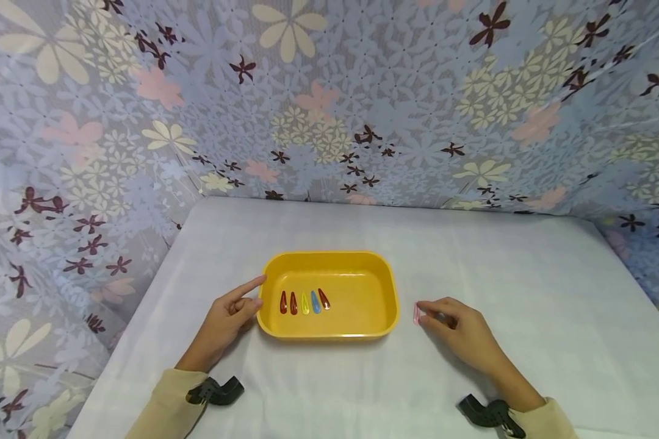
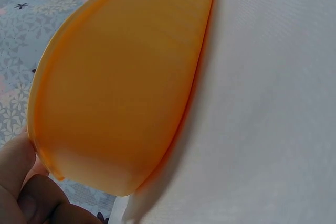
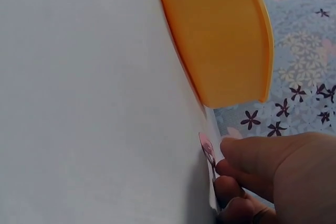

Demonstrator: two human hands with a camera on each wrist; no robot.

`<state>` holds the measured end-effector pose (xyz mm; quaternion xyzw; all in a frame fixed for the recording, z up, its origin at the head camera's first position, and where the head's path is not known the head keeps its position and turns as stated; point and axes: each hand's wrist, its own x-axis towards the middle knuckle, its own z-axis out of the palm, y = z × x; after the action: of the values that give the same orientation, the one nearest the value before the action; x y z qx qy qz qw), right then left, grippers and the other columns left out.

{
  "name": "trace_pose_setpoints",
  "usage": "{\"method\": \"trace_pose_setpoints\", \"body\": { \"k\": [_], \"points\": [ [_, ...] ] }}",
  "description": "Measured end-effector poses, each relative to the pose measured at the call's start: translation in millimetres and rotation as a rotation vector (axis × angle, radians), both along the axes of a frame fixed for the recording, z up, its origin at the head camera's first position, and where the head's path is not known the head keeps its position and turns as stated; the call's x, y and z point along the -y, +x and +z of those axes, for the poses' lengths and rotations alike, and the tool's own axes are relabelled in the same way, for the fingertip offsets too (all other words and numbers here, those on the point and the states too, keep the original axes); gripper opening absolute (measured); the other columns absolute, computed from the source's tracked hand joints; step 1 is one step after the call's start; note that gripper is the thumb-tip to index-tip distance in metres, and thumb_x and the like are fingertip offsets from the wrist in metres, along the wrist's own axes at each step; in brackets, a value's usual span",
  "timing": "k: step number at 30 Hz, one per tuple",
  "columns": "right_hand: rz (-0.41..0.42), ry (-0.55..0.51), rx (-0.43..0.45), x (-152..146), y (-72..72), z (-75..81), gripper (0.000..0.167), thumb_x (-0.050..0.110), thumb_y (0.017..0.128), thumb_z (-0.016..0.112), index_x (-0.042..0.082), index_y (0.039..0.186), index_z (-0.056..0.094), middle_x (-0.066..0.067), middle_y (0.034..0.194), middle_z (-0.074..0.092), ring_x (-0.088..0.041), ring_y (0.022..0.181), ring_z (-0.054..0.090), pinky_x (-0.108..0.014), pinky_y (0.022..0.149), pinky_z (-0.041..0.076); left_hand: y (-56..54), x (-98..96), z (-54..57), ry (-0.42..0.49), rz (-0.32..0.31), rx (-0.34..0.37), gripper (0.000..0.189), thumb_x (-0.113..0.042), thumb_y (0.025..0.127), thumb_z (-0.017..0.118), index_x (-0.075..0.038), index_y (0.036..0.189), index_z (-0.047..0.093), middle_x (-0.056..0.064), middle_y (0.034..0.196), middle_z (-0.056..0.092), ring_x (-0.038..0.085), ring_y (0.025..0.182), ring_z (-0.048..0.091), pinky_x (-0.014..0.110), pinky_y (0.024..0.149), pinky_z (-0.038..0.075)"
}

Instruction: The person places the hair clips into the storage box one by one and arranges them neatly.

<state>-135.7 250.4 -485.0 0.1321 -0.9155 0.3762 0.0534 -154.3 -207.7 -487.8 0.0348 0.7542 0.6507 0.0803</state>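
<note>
A yellow tray (image 1: 335, 336) sits on the white cloth with several snap hair clips lined up inside its left half: dark red clips (image 1: 293, 303), a yellow clip (image 1: 305, 303) and a blue clip (image 1: 315, 302). At the tray's left rim is my left hand (image 1: 227, 320), its index finger stretched out and touching the rim, the thumb close below. To the right of the tray, my right hand (image 1: 461, 332) pinches a pink hair clip (image 1: 416, 313) between thumb and fingers, close to the cloth. The right wrist view also shows this pink clip (image 3: 206, 144) at the fingertips.
White cloth (image 1: 329, 390) covers the table. Floral fabric (image 1: 329, 103) rises behind it and along the left side. Each wrist wears a black strap mount, on the left (image 1: 215, 390) and on the right (image 1: 491, 414).
</note>
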Motion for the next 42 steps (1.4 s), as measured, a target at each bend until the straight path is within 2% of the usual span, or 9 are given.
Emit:
{"method": "trace_pose_setpoints", "body": {
  "k": [10,16,22,31,42],
  "points": [
    [-0.032,0.056,-0.047,5,1.3,-1.1,0.027,0.023,0.092,0.079,0.018,0.119,0.078,0.01,0.095,0.068,-0.007,0.062,0.049,-0.023,0.055,0.043,0.4,-0.8,0.0,-0.015,-0.007,-0.007,0.052,-0.024,0.101,0.068,-0.014,0.15,0.054,0.004,0.07,0.045,0.015,0.064,0.042,0.022,0.06,0.038],
    [-0.019,0.101,-0.079,7,0.3,-2.7,0.03,0.021,0.089,0.082,0.019,0.119,0.078,0.01,0.095,0.066,-0.006,0.061,0.046,-0.023,0.054,0.041,0.6,-0.6,1.2,-0.009,-0.014,-0.015,0.053,-0.024,0.101,0.068,-0.013,0.15,0.053,0.003,0.069,0.045,0.014,0.063,0.042,0.022,0.06,0.038],
    [-0.031,0.145,-0.07,11,1.2,-1.7,0.031,0.019,0.088,0.083,0.019,0.118,0.078,0.009,0.094,0.064,-0.005,0.063,0.046,-0.024,0.055,0.041,0.6,-0.7,1.4,-0.003,-0.021,-0.012,0.053,-0.024,0.101,0.067,-0.012,0.15,0.052,0.005,0.069,0.045,0.015,0.062,0.042,0.023,0.06,0.038],
    [-0.097,0.167,-0.059,25,2.8,4.0,0.03,0.011,0.086,0.081,0.01,0.116,0.078,0.003,0.095,0.068,-0.006,0.064,0.048,-0.024,0.058,0.043,-0.5,-0.4,2.4,-0.015,-0.014,-0.022,0.052,-0.022,0.102,0.067,-0.013,0.151,0.052,0.002,0.069,0.044,0.014,0.063,0.041,0.023,0.059,0.037],
    [-0.139,0.13,-0.023,33,5.8,5.1,0.031,0.006,0.085,0.077,0.006,0.116,0.077,0.001,0.091,0.069,-0.009,0.062,0.046,-0.024,0.056,0.04,0.4,-0.6,1.1,-0.015,-0.009,0.001,0.053,-0.026,0.101,0.068,-0.015,0.15,0.053,0.003,0.07,0.046,0.014,0.062,0.042,0.023,0.06,0.039]
  ]
}}
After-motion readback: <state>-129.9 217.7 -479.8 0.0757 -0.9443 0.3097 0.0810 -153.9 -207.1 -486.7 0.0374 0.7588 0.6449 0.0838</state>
